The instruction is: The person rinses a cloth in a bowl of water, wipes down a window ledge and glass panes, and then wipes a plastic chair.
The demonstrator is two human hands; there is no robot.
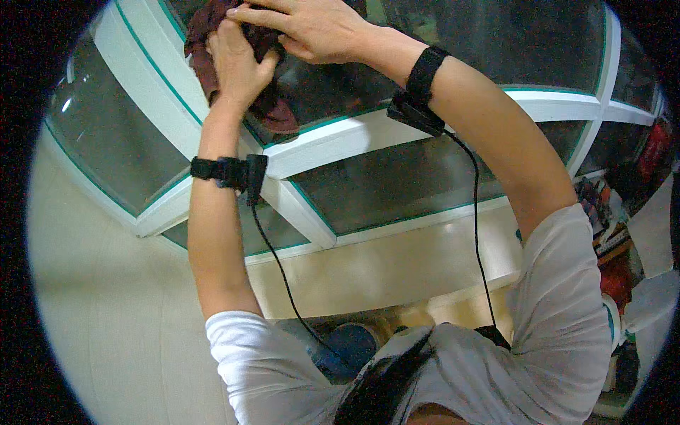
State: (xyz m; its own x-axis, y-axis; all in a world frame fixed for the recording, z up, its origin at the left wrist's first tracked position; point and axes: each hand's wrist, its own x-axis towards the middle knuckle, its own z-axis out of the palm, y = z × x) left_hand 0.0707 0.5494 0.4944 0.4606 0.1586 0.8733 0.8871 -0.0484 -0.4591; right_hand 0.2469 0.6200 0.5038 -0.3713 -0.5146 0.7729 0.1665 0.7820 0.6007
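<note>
A dark maroon cloth [204, 69] is bunched against a glass pane [340, 87] of a white-framed window near the top of the picture. My left hand [236, 66] lies on the cloth with its thumb spread; folds of cloth sit beneath and beside it. Just right of it, my right hand [313, 29] reaches over the cloth, its fingers stretched across towards my left fingertips. Whether the right fingers grip any cloth is not plain. Each wrist wears a black strap with a small device and a cable.
White window frame bars [319, 143] with green edging divide several panes. A pale wall [106, 297] stands at left. Below the window runs a cream ledge or wall section [382, 265]. At the right are a shelf with assorted items [600, 212] and large pale fan-like blades [653, 234].
</note>
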